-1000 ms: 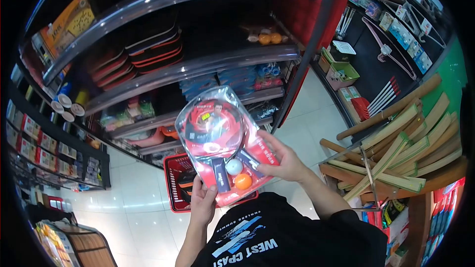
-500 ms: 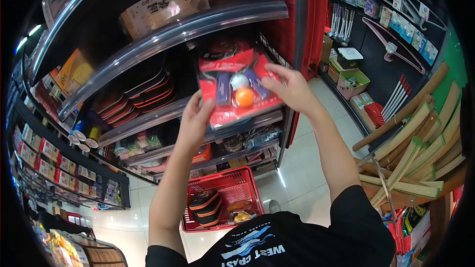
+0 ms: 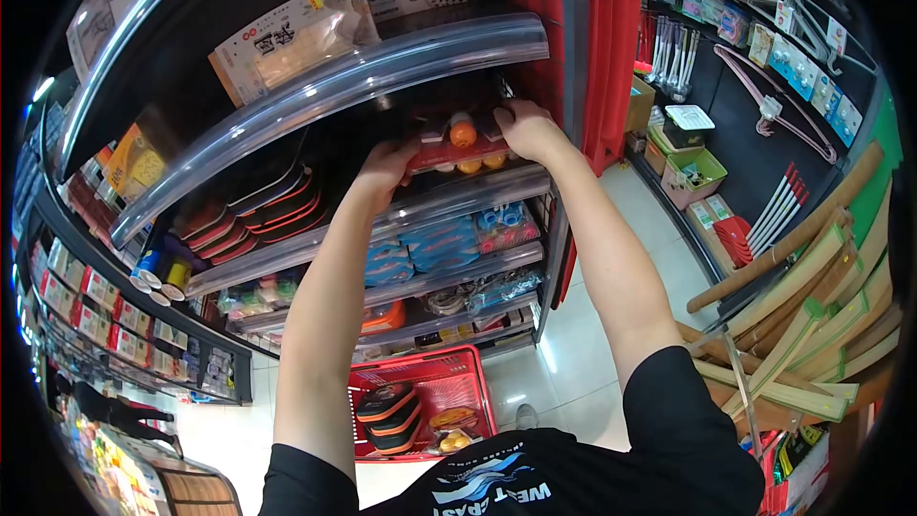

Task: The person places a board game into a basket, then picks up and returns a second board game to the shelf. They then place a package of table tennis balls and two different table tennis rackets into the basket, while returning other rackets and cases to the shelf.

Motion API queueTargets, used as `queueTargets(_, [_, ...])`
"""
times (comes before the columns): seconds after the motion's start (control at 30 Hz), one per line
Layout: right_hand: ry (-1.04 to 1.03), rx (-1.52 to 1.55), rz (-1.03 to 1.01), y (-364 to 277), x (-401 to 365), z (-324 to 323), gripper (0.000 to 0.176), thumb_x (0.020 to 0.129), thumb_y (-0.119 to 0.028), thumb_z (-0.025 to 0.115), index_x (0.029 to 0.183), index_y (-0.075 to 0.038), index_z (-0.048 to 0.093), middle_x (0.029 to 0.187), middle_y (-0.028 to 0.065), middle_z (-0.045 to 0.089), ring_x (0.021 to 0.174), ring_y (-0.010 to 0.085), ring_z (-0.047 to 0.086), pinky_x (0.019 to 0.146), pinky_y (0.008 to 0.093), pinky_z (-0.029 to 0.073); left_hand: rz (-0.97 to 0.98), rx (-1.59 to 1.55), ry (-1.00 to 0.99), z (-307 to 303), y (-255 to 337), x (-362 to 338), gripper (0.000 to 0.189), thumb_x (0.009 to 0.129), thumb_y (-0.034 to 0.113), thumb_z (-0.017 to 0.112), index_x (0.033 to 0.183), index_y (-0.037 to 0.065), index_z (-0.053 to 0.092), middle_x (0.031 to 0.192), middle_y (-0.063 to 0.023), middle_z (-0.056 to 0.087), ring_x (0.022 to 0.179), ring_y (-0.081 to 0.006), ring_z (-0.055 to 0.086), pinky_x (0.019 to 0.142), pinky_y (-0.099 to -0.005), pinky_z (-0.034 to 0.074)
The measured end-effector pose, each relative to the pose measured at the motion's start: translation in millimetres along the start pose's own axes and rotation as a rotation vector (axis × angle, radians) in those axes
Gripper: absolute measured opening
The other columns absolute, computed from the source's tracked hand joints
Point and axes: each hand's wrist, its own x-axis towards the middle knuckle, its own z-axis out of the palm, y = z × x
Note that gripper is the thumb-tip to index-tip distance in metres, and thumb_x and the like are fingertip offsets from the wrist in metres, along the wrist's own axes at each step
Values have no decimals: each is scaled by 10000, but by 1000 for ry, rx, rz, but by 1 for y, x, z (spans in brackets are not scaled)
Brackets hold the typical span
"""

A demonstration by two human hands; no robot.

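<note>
A red package (image 3: 442, 142) with an orange ball showing in it lies nearly flat on the shelf, above another package with orange balls (image 3: 482, 163). My left hand (image 3: 387, 170) holds its left edge, fingers partly in shadow. At its right edge is my right hand (image 3: 528, 128), closed on the package's side. Black cases with orange edges (image 3: 277, 201) are stacked on the same shelf to the left. Below, a red shopping basket (image 3: 473, 373) on the floor contains more black-and-orange cases (image 3: 390, 418) and packages with yellow-orange items (image 3: 455, 440).
Clear plastic shelf edges (image 3: 334, 67) run above and below the hands. A red post (image 3: 608, 57) stands right of the shelf. Bamboo pieces (image 3: 802, 344) fill the lower right, near my right arm. A person in dark clothes (image 3: 115, 413) is at the far lower left.
Both hands have moved forward into the shelf with the red package, which has gone from tilted up before the shelf to nearly flat inside it. Blue packages on the shelf below now show.
</note>
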Motion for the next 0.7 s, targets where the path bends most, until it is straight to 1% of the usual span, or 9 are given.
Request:
queueTargets(0.07, [-3, -50, 32, 4, 2, 5, 392, 903, -326, 469, 1147, -46, 593, 1112, 251, 608, 1068, 401, 568, 922, 456, 454, 0, 64, 1, 0, -5, 5, 342, 899, 339, 590, 957, 1, 601, 712, -50, 555, 587, -127, 467, 535, -277, 390])
queueTargets(0.17, [121, -187, -115, -2, -17, 8, 381, 911, -330, 463, 1112, -40, 608, 1065, 248, 619, 1027, 400, 578, 905, 473, 452, 3, 138, 28, 7, 2, -3, 373, 894, 378, 582, 911, 7, 605, 692, -56, 548, 580, -133, 468, 523, -287, 379])
queueTargets(0.27, [247, -249, -274, -4, -33, 13, 373, 924, -325, 447, 1117, -46, 600, 1125, 233, 598, 1017, 403, 578, 891, 466, 459, 21, 179, 65, 10, 4, -10, 409, 897, 408, 566, 927, 2, 606, 682, -52, 532, 575, -130, 456, 511, -286, 367])
queueTargets(0.37, [223, -228, -286, 0, -36, 12, 377, 932, -295, 431, 1128, -19, 597, 1145, 235, 590, 1043, 402, 566, 906, 460, 450, 8, 247, 22, 13, 9, -13, 474, 897, 424, 537, 999, -32, 617, 777, -123, 604, 682, -201, 554, 610, -330, 439])
queueTargets(0.43, [289, -193, -351, 2, -38, 11, 389, 936, -273, 424, 1144, 13, 587, 1149, 239, 588, 1045, 404, 565, 909, 458, 449, 96, 411, 43, 16, 9, -15, 537, 895, 424, 504, 1096, -65, 603, 964, -227, 643, 903, -315, 612, 792, -381, 458])
queueTargets(0.47, [284, -194, -353, 2, -39, 11, 389, 936, -273, 424, 1144, 13, 587, 1149, 239, 588, 1045, 404, 565, 909, 458, 449, 92, 408, 46, 17, 7, -15, 537, 895, 424, 504, 1096, -65, 603, 964, -227, 643, 903, -315, 612, 792, -381, 458])
queueTargets(0.53, [271, -228, -377, -2, -42, 9, 393, 938, -264, 418, 1150, 22, 585, 1150, 245, 585, 1049, 406, 563, 911, 453, 448, 201, 409, 73, 18, 2, -14, 533, 896, 491, 486, 975, -20, 616, 779, -107, 588, 667, -178, 518, 576, -314, 426])
queueTargets(0.67, [321, -174, -413, 5, -40, 14, 377, 936, -240, 425, 1142, 33, 584, 1135, 250, 588, 1050, 406, 560, 913, 449, 444, 155, 479, 79, 13, -4, -13, 530, 903, 463, 499, 1073, -29, 601, 855, -122, 612, 730, -192, 554, 647, -316, 462])
queueTargets(0.7, [383, -165, -476, 3, -41, 12, 363, 932, -218, 431, 1145, 35, 580, 1130, 250, 589, 1052, 409, 556, 914, 446, 444, 278, 480, 212, 15, -6, -18, 493, 909, 409, 524, 1127, -30, 576, 880, -116, 615, 767, -181, 563, 691, -305, 468])
